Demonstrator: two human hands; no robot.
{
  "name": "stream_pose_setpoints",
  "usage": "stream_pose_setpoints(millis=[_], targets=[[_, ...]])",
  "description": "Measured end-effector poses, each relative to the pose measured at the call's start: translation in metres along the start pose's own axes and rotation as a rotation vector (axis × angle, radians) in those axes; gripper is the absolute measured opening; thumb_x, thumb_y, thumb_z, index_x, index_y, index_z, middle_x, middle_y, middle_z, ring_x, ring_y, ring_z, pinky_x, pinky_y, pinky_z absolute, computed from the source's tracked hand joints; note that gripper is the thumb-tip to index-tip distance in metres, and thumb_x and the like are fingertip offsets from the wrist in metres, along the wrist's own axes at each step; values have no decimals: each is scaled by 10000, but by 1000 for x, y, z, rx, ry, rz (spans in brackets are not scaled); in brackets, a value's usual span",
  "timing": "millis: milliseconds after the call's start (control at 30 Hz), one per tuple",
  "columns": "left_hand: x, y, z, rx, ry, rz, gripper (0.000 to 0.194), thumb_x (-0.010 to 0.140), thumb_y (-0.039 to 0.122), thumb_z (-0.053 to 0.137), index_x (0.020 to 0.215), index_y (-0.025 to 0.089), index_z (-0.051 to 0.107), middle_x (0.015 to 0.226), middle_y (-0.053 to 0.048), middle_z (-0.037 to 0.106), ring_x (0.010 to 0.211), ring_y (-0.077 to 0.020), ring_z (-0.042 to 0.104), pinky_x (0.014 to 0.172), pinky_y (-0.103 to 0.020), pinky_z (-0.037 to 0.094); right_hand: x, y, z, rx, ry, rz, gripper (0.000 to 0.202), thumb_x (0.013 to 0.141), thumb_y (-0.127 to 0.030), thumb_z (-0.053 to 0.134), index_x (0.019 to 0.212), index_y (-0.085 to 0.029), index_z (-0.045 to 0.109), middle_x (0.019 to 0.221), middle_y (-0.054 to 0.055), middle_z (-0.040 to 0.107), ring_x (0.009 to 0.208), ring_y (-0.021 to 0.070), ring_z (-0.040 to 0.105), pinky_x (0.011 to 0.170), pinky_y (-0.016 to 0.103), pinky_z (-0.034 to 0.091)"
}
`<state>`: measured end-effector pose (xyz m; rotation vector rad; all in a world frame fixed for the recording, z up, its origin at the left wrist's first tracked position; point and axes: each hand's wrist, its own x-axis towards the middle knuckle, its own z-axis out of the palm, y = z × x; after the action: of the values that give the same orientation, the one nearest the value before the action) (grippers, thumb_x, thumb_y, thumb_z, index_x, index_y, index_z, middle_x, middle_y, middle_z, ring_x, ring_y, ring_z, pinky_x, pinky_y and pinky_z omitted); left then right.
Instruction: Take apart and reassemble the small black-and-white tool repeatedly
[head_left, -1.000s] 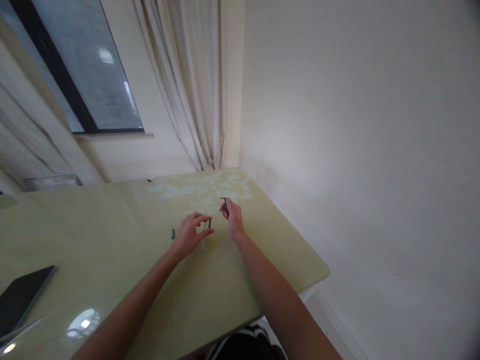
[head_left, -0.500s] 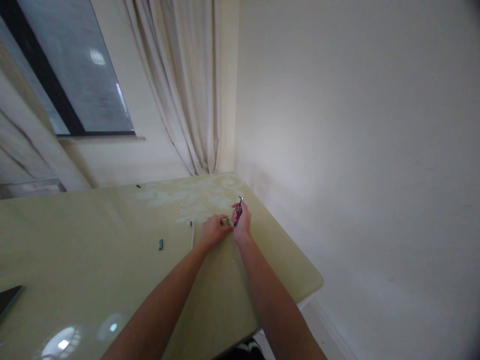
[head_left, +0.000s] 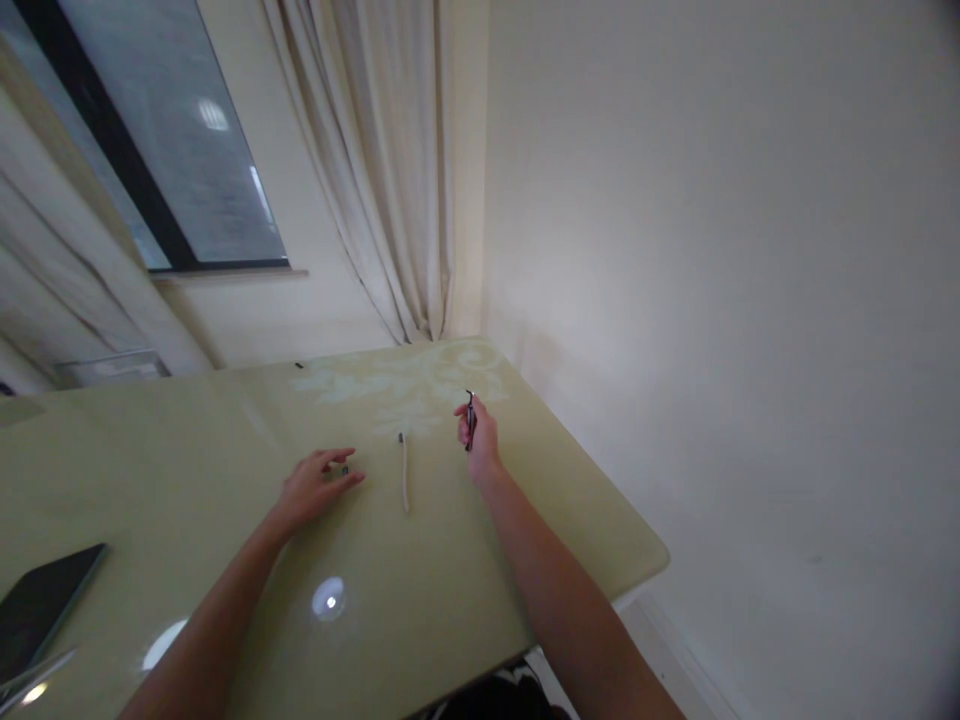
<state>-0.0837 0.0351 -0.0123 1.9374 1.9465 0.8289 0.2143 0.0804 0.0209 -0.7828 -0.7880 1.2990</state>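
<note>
My left hand (head_left: 319,483) is over the left-middle of the table, thumb and fingers apart around a small dark object (head_left: 345,470) that lies between them. A dark, slim tool with a bent metal tip (head_left: 470,422) stands up out of my right hand (head_left: 480,438), whose fingers are wrapped round it. Between the two hands a pale stick with a dark end, like a small brush (head_left: 405,475), lies on the tabletop.
The glossy yellow-green table (head_left: 420,600) meets the wall on the right. A black tablet (head_left: 45,605) lies at the left, with a blurred metallic thing (head_left: 37,680) below it. A tiny dark piece (head_left: 299,365) is near the back edge, before the curtains (head_left: 390,180).
My left hand has moved left, away from my right hand, to the small dark object. The small object that was between my hands no longer shows there. The view has shifted slightly left.
</note>
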Motion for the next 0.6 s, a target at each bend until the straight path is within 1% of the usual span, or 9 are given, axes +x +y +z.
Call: stream_pose_setpoints(millis=[67,133,233,300,367,433,467,533,600], targets=[[-7,-16,-7,0,-48,43,750,664,683,715,1235,197,732,1174,-138,715,1032,-326,680,949,-456,526,-3,5,4,-7,-33,29,491,814,-668,587,692,-193,614,460,-87,349,413,80,256,433,249,165],[-9,-21,-8,-8,-79,80,774,649,677,739,1254,194,727,1193,-148,698,1068,-335,672,985,-466,515,-6,8,6,-20,-58,64,494,805,-675,584,693,-195,614,463,-86,346,417,80,249,436,250,160],[-6,-22,-5,-29,-75,101,651,683,650,725,1161,210,771,1180,-140,689,1078,-332,661,1005,-475,502,-9,11,8,-73,-91,94,500,797,-681,580,683,-195,614,466,-82,353,425,80,247,441,252,165],[-4,-22,-2,-60,-66,106,553,712,627,705,1074,219,792,1148,-128,699,1040,-319,666,979,-470,513,-11,13,9,-98,-111,104,507,794,-683,581,674,-192,617,470,-78,360,430,80,251,444,253,170],[-5,-21,0,-98,-45,100,512,725,612,696,1033,215,792,1104,-122,714,970,-304,677,933,-465,530,-13,15,10,-108,-137,111,511,785,-685,594,670,-187,625,471,-76,367,431,78,255,447,253,171],[-9,-14,2,-143,4,100,502,742,612,687,1036,217,782,1077,-112,724,916,-286,679,894,-452,540,-16,16,12,-114,-178,123,512,777,-683,612,673,-182,633,474,-74,379,432,74,258,451,254,169],[-12,-7,3,-173,37,105,497,757,616,679,1043,220,776,1064,-105,727,893,-273,678,871,-438,544,-18,17,14,-124,-205,138,509,769,-680,628,672,-180,635,476,-73,386,433,73,261,454,256,166],[-19,12,4,-242,102,151,483,786,620,674,1063,234,762,1060,-88,724,868,-247,670,808,-395,553,-24,18,18,-165,-272,176,483,740,-652,687,683,-174,647,486,-75,396,437,69,269,463,261,155],[-26,34,5,-281,183,226,480,810,600,694,1126,241,735,1054,-75,720,831,-223,653,776,-372,551,-33,18,23,-225,-341,208,447,700,-600,762,716,-161,678,500,-81,393,451,65,278,476,264,146]])
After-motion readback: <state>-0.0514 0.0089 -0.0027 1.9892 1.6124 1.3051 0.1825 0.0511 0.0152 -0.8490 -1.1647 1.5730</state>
